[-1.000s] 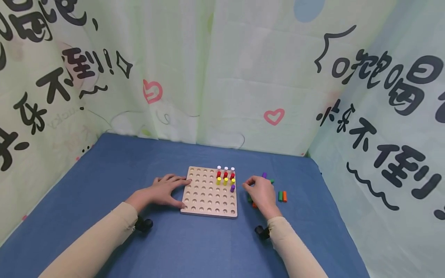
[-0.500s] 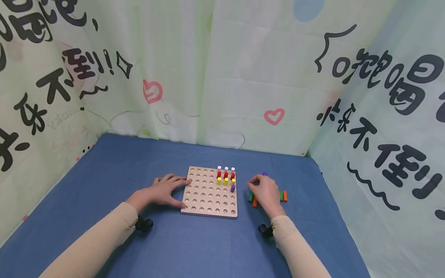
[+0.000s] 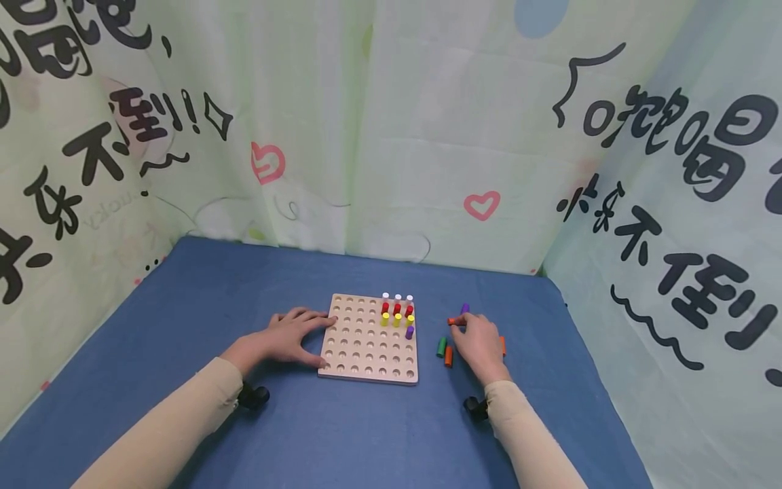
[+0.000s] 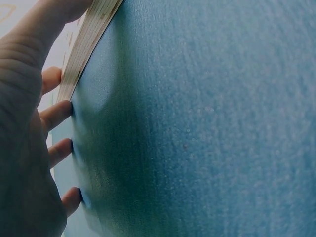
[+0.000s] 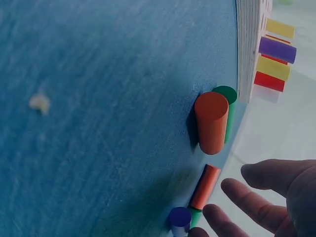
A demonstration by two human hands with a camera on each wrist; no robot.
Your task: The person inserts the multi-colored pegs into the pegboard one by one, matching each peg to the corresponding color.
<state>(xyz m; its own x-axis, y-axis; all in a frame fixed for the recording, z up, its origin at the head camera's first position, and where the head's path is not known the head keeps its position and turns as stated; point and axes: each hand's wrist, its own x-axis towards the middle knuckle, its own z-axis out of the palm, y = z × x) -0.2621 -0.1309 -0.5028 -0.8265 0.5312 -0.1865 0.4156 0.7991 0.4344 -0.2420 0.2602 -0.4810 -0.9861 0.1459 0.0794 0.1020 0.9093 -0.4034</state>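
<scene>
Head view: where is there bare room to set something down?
Bare blue cloth lies between the left sleeve and right sleeve, and behind the pegboard up to the curtain. Crowded: right of the pegboard, with loose pegs about the right hand.

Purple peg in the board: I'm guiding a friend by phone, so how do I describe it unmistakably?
On the blue tabletop sits a wooden board dotted with holes. From its far edge, follow the rightmost column past the white peg, red peg and yellow peg. The purple peg stands alone in its row; theirs hold three.
</scene>
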